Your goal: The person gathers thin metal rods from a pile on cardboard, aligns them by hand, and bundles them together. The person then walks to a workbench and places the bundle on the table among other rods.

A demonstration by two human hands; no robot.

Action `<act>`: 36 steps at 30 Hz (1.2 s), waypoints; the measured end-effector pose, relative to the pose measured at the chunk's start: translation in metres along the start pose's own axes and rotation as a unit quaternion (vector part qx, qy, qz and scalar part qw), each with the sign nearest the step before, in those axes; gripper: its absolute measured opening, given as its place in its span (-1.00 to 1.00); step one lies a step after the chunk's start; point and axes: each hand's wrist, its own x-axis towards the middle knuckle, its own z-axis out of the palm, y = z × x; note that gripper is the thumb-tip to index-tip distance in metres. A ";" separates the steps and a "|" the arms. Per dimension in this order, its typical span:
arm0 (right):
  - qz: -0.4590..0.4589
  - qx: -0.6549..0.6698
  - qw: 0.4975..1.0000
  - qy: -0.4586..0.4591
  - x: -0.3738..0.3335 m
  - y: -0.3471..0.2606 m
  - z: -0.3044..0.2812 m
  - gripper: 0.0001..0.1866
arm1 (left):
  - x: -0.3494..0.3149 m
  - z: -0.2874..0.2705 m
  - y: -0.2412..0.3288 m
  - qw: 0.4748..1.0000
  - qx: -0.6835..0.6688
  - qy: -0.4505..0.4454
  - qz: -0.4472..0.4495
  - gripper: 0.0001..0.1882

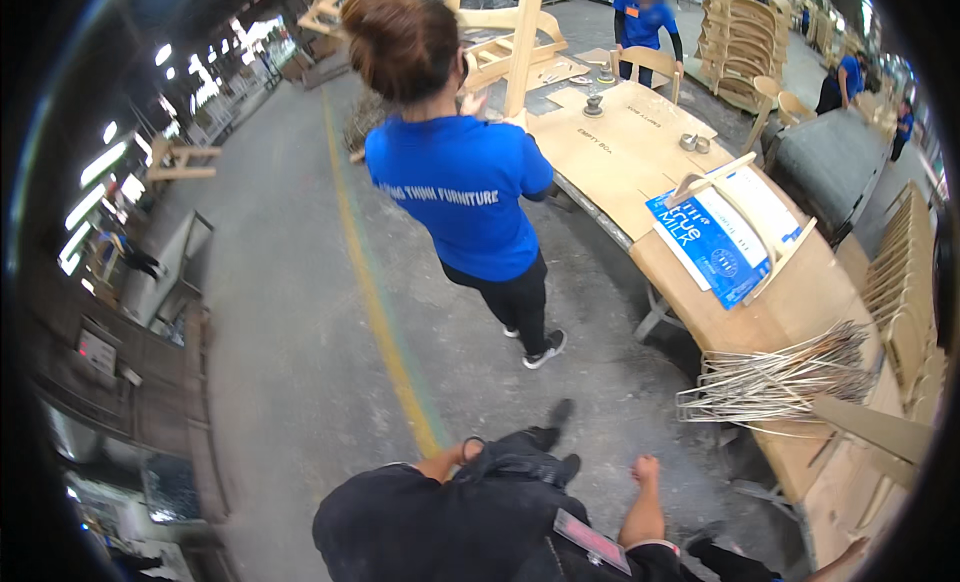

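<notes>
My left hand [462,454] hangs at the left of my waist, close to my dark clothing, with a dark band by the wrist. Its fingers are mostly hidden. Bare-armed, my right hand [646,470] reaches forward over the floor, its fingers curled in and nothing visible in them. A pinkish badge [592,540] lies against my black shirt [440,522]. The thing nearest my right hand is the long worktable [690,317], with a bundle of thin sticks or wires [780,377] on it. Neither hand touches the table.
Ahead stands a co-worker in a blue shirt [460,192], by a wooden chair frame [525,52]. Blue-and-white cardboard [725,237] and a curved wooden frame lie on the table. A yellow line [375,312] runs along the floor. Another person's hand [850,554] shows at lower right.
</notes>
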 end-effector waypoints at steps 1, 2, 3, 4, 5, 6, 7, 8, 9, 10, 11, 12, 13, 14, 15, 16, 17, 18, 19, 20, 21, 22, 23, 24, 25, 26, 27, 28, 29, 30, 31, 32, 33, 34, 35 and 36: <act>0.025 -0.032 0.999 0.035 -0.007 -0.003 0.007 -0.72 | -0.012 -0.004 -0.013 0.999 -0.004 -0.021 -0.037 -0.54; -0.020 0.028 0.999 0.014 -0.016 -0.008 0.019 -0.72 | -0.020 -0.006 -0.026 0.995 0.042 -0.026 -0.090 -0.53; -0.023 0.065 0.997 0.032 -0.021 -0.018 0.045 -0.72 | -0.025 -0.015 -0.036 0.982 0.155 0.044 -0.098 -0.56; -0.052 0.030 0.998 -0.003 -0.031 -0.025 0.064 -0.71 | -0.030 -0.023 -0.046 0.948 0.267 0.100 -0.140 -0.59; -0.048 -0.013 0.998 -0.034 -0.042 -0.031 0.084 -0.70 | -0.030 -0.034 -0.051 0.951 0.203 0.167 -0.163 -0.60; -0.046 -0.056 0.995 -0.062 -0.056 -0.031 0.105 -0.68 | -0.032 -0.045 -0.056 0.946 0.134 0.226 -0.190 -0.61; -0.039 -0.074 0.993 -0.080 -0.069 -0.030 0.128 -0.70 | -0.031 -0.059 -0.058 0.932 0.065 0.264 -0.239 -0.61; -0.009 -0.114 0.991 -0.076 -0.080 -0.031 0.148 -0.70 | -0.031 -0.070 -0.059 0.940 0.014 0.283 -0.191 -0.61; -0.033 -0.143 0.982 -0.118 -0.095 -0.025 0.161 -0.70 | -0.030 -0.084 -0.060 0.942 -0.033 0.291 -0.164 -0.60; -0.012 -0.203 0.973 -0.109 -0.101 -0.031 0.183 -0.70 | -0.032 -0.106 -0.062 0.938 -0.080 0.300 -0.152 -0.60; 0.006 -0.189 0.972 -0.140 -0.112 -0.031 0.197 -0.72 | -0.038 -0.122 -0.068 0.946 -0.110 0.290 -0.091 -0.59; 0.034 -0.200 0.969 -0.142 -0.123 -0.034 0.209 -0.73 | -0.046 -0.138 -0.075 0.950 -0.141 0.274 -0.047 -0.58; 0.011 -0.232 0.954 -0.188 -0.129 -0.042 0.221 -0.72 | -0.059 -0.154 -0.087 0.954 -0.173 0.246 0.002 -0.57; -0.052 -0.266 0.925 -0.266 -0.132 -0.054 0.233 -0.71 | -0.075 -0.170 -0.105 0.960 -0.151 0.237 -0.005 -0.58; -0.148 -0.278 0.874 -0.371 -0.135 -0.067 0.246 -0.70 | -0.094 -0.187 -0.127 0.968 -0.131 0.216 -0.010 -0.59; -0.248 -0.250 0.802 -0.482 -0.132 -0.084 0.267 -0.69 | -0.114 -0.205 -0.152 0.975 -0.102 0.197 -0.030 -0.59; -0.321 -0.215 0.733 -0.560 -0.127 -0.104 0.293 -0.68 | -0.134 -0.220 -0.178 0.968 -0.108 0.223 -0.049 -0.59; -0.358 -0.185 0.692 -0.599 -0.121 -0.124 0.328 -0.67 | -0.153 -0.238 -0.205 0.959 -0.104 0.251 -0.083 -0.59; -0.370 -0.172 0.683 -0.607 -0.116 -0.146 0.364 -0.66 | -0.169 -0.263 -0.232 0.949 -0.099 0.271 -0.129 -0.59; -0.301 -0.338 0.798 -0.398 -0.105 -0.169 0.419 -0.69 | -0.183 -0.282 -0.257 0.941 -0.103 0.304 -0.111 -0.57; -0.148 -0.455 0.854 -0.204 -0.097 -0.194 0.473 -0.72 | -0.194 -0.307 -0.280 0.935 -0.118 0.320 -0.100 -0.57; -0.108 -0.379 0.900 -0.187 -0.090 -0.223 0.521 -0.71 | -0.205 -0.331 -0.301 0.927 -0.136 0.334 -0.100 -0.56; -0.062 -0.301 0.937 -0.169 -0.085 -0.254 0.567 -0.69 | -0.212 -0.356 -0.319 0.923 -0.155 0.335 -0.114 -0.56; -0.107 -0.301 0.928 -0.192 -0.081 -0.286 0.610 -0.69 | -0.218 -0.383 -0.335 0.912 -0.162 0.355 -0.126 -0.56; -0.134 -0.308 0.923 -0.189 -0.079 -0.315 0.651 -0.68 | -0.224 -0.411 -0.348 0.902 -0.170 0.366 -0.150 -0.56; -0.161 -0.281 0.919 -0.223 -0.077 -0.343 0.687 -0.68 | -0.230 -0.438 -0.361 0.895 -0.179 0.358 -0.195 -0.55; -0.173 -0.259 0.922 -0.231 -0.074 -0.369 0.720 -0.68 | -0.237 -0.463 -0.371 0.886 -0.167 0.389 -0.189 -0.56; -0.194 -0.230 0.920 -0.252 -0.068 -0.391 0.757 -0.67 | -0.243 -0.488 -0.377 0.879 -0.156 0.404 -0.199 -0.56; -0.167 -0.239 0.925 -0.245 -0.059 -0.407 0.794 -0.67 | -0.249 -0.517 -0.383 0.871 -0.144 0.420 -0.209 -0.57; -0.143 -0.244 0.926 -0.251 -0.047 -0.419 0.826 -0.66 | -0.258 -0.540 -0.388 0.857 -0.181 0.436 -0.208 -0.58; -0.107 -0.256 0.930 -0.243 -0.029 -0.429 0.856 -0.65 | -0.269 -0.556 -0.389 0.843 -0.218 0.441 -0.217 -0.58; -0.073 -0.274 0.924 -0.255 -0.013 -0.434 0.882 -0.65 | -0.287 -0.562 -0.385 0.818 -0.290 0.447 -0.215 -0.57; -0.086 -0.432 0.836 -0.326 0.010 -0.451 0.916 -0.67 | -0.302 -0.584 -0.379 0.790 -0.360 0.443 -0.225 -0.56; -0.096 -0.577 0.718 -0.377 0.032 -0.468 0.950 -0.69 | -0.321 -0.588 -0.366 0.757 -0.400 0.466 -0.224 -0.57; -0.095 -0.701 0.569 -0.418 0.046 -0.472 0.976 -0.70 | -0.339 -0.592 -0.355 0.721 -0.443 0.467 -0.258 -0.57; -0.074 -0.707 0.464 -0.529 0.060 -0.487 1.019 -0.69 | -0.373 -0.611 -0.357 0.720 -0.435 0.483 -0.243 -0.57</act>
